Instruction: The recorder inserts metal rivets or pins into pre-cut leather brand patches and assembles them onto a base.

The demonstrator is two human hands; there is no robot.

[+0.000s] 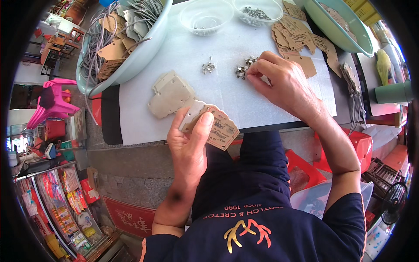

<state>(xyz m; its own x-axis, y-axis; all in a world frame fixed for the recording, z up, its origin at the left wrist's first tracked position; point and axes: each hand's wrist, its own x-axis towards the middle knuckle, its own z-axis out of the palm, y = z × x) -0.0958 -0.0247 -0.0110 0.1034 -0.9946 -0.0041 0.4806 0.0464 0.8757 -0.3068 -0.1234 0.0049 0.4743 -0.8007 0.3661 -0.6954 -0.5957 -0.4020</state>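
My left hand pinches a printed brown card with a wavy edge, thumb on top; a pale piece with small holes lies against it under the fingers. A stack of pale grey shaped plates lies on the white sheet just beyond that hand. My right hand is closed, thumb and forefinger together at the edge of a pile of small shiny metal fasteners. Whatever is between its fingertips is too small to make out. To the left of that pile sits a smaller heap of metal pieces.
White padding covers the table. Two clear bowls, one nearly bare, one with metal parts, stand at the back. A large basin of cords and cards is left. Brown cards and a green basin are right.
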